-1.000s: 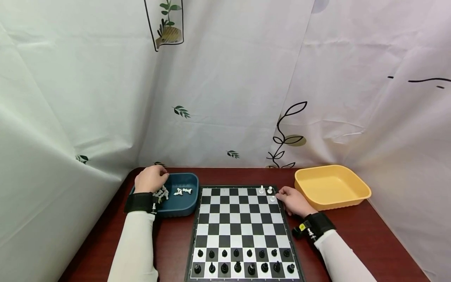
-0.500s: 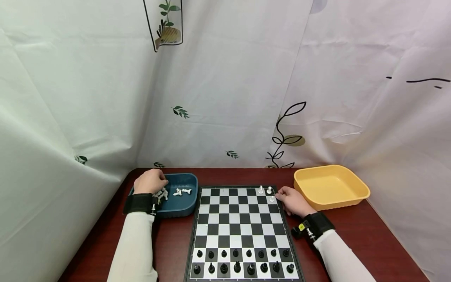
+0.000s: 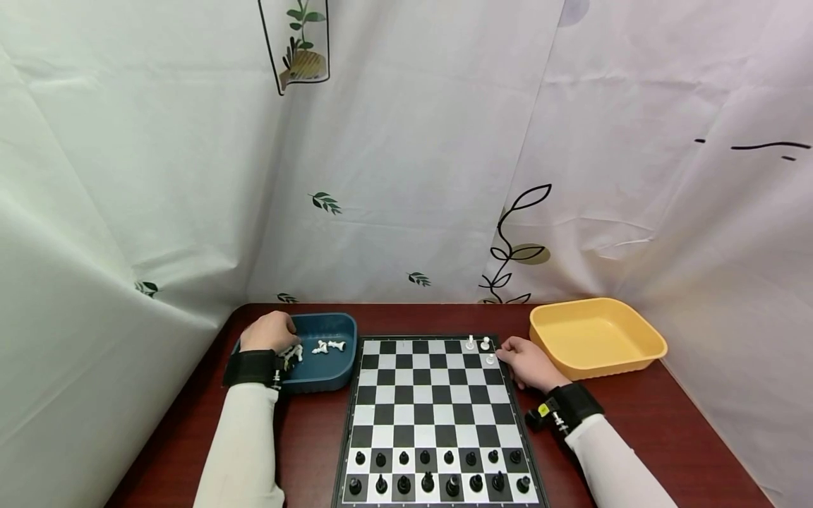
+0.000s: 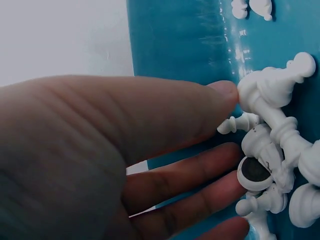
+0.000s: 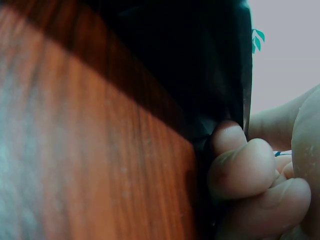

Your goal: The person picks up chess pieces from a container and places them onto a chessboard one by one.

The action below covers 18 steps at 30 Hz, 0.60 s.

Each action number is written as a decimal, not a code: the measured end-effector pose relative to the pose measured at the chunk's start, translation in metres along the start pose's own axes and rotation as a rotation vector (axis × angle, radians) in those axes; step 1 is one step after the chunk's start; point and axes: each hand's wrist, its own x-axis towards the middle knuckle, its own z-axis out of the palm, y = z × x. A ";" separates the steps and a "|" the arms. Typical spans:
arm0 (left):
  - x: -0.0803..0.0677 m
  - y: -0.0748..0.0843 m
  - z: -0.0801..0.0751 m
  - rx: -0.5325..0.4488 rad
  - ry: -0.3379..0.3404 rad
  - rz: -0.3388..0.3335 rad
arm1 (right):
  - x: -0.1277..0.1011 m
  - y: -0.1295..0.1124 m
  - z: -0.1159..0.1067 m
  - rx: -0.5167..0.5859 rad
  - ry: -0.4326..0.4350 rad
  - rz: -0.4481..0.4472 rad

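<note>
White, glossy chess pieces (image 4: pixel 286 131) lie jumbled in a blue rectangular tray (image 3: pixel 327 327) on the dark red-brown desk (image 3: pixel 673 441). Left hand (image 3: pixel 269 331) in it, fingers extended and parted, thumb tip at one. Right hand (image 3: pixel 532 365), fingers curled, grips a black-framed checkered chessboard (image 3: pixel 432 393) near its far right corner.

Left of center in the head view, a left hand (image 3: pixel 269 333) dips lower into the blue tray (image 3: pixel 330 372), covering more heaped white chess pieces (image 3: pixel 296 353).

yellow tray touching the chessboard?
Apart. The head view shows a strip of dark red tabletop between the yellow tray and the chessboard.
</note>
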 end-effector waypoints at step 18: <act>-0.005 0.008 0.001 -0.020 -0.032 -0.010 | 0.001 0.002 0.000 -0.002 0.002 -0.007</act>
